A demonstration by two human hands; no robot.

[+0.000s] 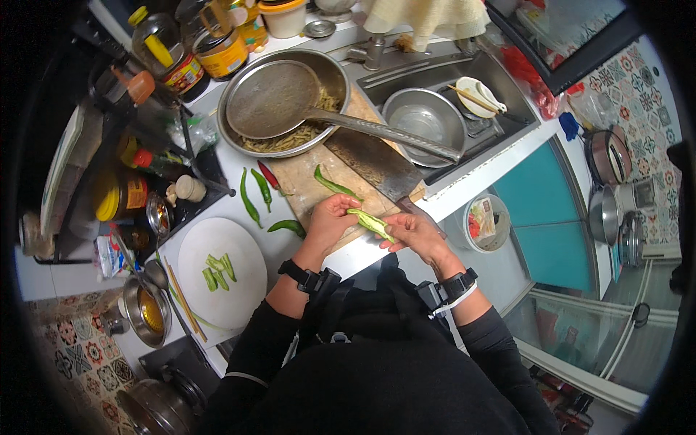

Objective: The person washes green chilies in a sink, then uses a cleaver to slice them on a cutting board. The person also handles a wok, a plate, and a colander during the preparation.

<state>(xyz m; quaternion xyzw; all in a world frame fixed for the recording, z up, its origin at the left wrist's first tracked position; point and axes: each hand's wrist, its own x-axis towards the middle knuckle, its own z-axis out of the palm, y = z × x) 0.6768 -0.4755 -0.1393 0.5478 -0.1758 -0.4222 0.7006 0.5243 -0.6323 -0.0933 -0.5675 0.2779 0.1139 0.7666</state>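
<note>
A green chili pepper point(372, 224), split open with its pale inside showing, is held between my two hands. My left hand point(333, 218) pinches its upper left end, and my right hand point(412, 234) grips the lower right end. Just above them, another green pepper point(333, 184) lies on the wooden cutting board point(304, 202). A cleaver point(375, 166) with a dark, wet blade rests on the board, its handle near my right hand. To the left, several whole green peppers point(249, 198) and one red pepper point(269, 176) lie on the white counter. Cut green pieces point(218, 271) sit on a white plate point(187, 247).
A steel bowl point(222, 122) of shredded food, with a skimmer point(272, 100) across it, stands behind the board. A steel basin point(424, 122) sits in the sink point(524, 103). Below the counter's edge is a bin point(505, 239). Chopsticks point(185, 299) lie beside the plate.
</note>
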